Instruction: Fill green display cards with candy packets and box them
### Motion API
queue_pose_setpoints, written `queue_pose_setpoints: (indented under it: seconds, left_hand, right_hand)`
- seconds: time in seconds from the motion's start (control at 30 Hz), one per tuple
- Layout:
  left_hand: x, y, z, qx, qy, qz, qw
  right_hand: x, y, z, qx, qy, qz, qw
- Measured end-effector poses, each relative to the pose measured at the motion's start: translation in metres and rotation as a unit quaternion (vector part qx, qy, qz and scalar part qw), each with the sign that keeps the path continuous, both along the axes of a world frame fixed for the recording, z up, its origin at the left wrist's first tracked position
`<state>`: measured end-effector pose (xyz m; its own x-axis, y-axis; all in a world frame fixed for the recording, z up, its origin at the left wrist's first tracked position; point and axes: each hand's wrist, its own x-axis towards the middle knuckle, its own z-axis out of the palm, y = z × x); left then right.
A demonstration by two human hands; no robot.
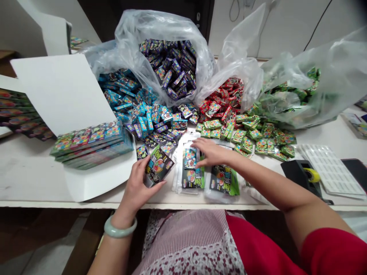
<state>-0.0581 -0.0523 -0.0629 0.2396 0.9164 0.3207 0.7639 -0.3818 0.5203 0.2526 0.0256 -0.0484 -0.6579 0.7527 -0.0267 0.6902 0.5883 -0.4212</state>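
My left hand grips a black-and-green printed pouch at its left side, tilted just above the table's front part. Fingers and thumb of my right hand curl around the edge of a small blue box. This box lies over a stack of clear plastic bags, with a black-and-green printed face showing beneath it. Right of that stack, below my right forearm, is another bagged black-and-green pouch. Small purple boxes lie just beyond my left hand.
Clear bags hold purple boxes, blue boxes, red boxes and green packs. Loose green boxes spread at right. A white carton with printed packs stands left. A tape dispenser sits beside label sheets.
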Motion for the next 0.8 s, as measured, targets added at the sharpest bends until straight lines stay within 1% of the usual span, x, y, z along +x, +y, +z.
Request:
queue_pose_setpoints:
  seconds: [0.03, 0.1, 0.17, 0.2, 0.27, 0.3, 0.33, 0.37, 0.43, 0.5, 0.57, 0.67, 0.73, 0.8]
  left_hand:
    - [0.001, 0.0, 0.0, -0.005, 0.002, -0.002, 1.0]
    - [0.003, 0.0, 0.001, -0.013, 0.008, -0.006, 1.0]
    - [0.003, -0.002, 0.001, -0.015, 0.017, -0.008, 1.0]
    - [0.003, -0.003, 0.001, -0.019, 0.023, -0.01, 1.0]
    - [0.001, -0.006, 0.002, -0.031, 0.032, -0.015, 0.999]
    - [0.001, -0.008, 0.003, -0.037, 0.035, -0.021, 0.998]
    - [0.001, -0.008, 0.004, -0.042, 0.036, -0.03, 0.998]
    - [0.002, -0.009, 0.006, -0.044, 0.036, -0.041, 0.997]
    - [0.007, -0.009, 0.009, -0.043, 0.037, -0.07, 0.996]
    - [0.013, -0.008, 0.012, -0.038, 0.038, -0.1, 0.994]
    - [0.018, -0.008, 0.016, -0.033, 0.042, -0.128, 0.99]
    - [0.023, -0.01, 0.02, -0.024, 0.049, -0.161, 0.985]
    - [0.027, -0.012, 0.022, -0.026, 0.049, -0.174, 0.983]
    - [0.032, -0.014, 0.024, -0.035, 0.036, -0.174, 0.983]
  right_hand:
    - [-0.006, -0.005, -0.005, 0.002, -0.014, -0.004, 1.0]
    - [-0.019, -0.016, -0.015, 0.012, -0.021, -0.041, 0.999]
    - [-0.023, -0.024, -0.019, 0.026, 0.006, -0.085, 0.996]
    - [-0.021, -0.027, -0.017, 0.037, 0.036, -0.105, 0.993]
    - [-0.01, -0.03, -0.004, 0.068, 0.114, -0.123, 0.983]
    - [-0.002, -0.031, 0.006, 0.083, 0.15, -0.113, 0.979]
    - [0.005, -0.032, 0.018, 0.094, 0.176, -0.084, 0.976]
    - [0.012, -0.034, 0.03, 0.098, 0.184, -0.037, 0.977]
    - [0.02, -0.036, 0.053, 0.091, 0.161, 0.063, 0.981]
    - [0.02, -0.038, 0.069, 0.08, 0.111, 0.129, 0.982]
    - [0.017, -0.037, 0.078, 0.072, 0.065, 0.16, 0.982]
    - [0.011, -0.033, 0.082, 0.055, 0.021, 0.181, 0.982]
    - [0.007, -0.03, 0.083, 0.038, 0.012, 0.183, 0.982]
    - [0.003, -0.027, 0.083, 0.02, 0.024, 0.168, 0.985]
